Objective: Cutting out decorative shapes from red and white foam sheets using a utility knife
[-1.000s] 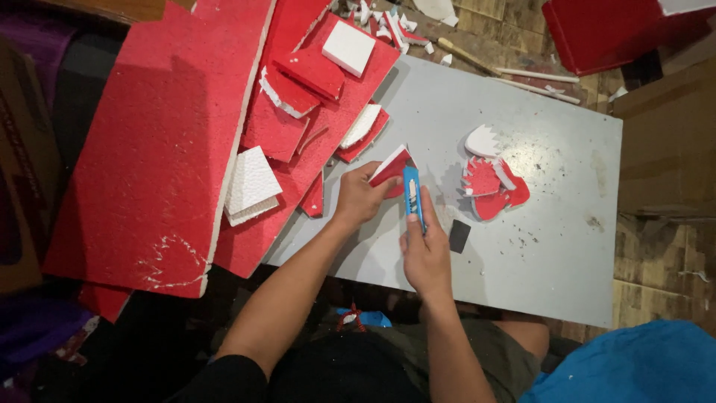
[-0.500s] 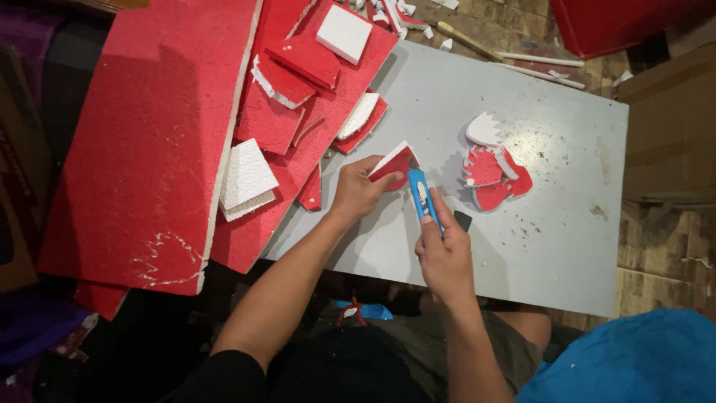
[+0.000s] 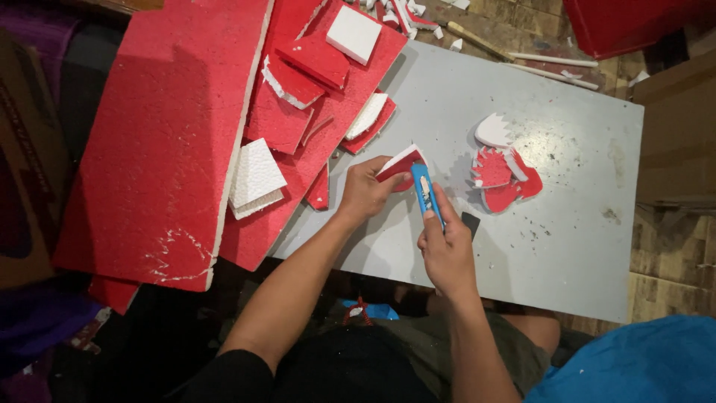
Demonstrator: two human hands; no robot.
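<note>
Left hand [image 3: 363, 190] pinches a small red foam piece [image 3: 400, 164] between curled fingers above the grey table [image 3: 582, 246]. Just right of it, the right hand [image 3: 447, 250] is closed around a blue utility knife [image 3: 426, 195], its tip touching the foam.

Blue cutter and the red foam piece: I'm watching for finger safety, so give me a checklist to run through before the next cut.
1. Right hand grips the blue cutter: ok.
2. Left hand steadies the red foam piece: ok.
3. Left fingers out of the blade's path: cannot tell; they sit close beside it.
4. Blade length exposed: cannot tell.
5. Grey table under the cut is free of scraps: ok.
6. Cut shapes lie apart from the work: ok.
</note>
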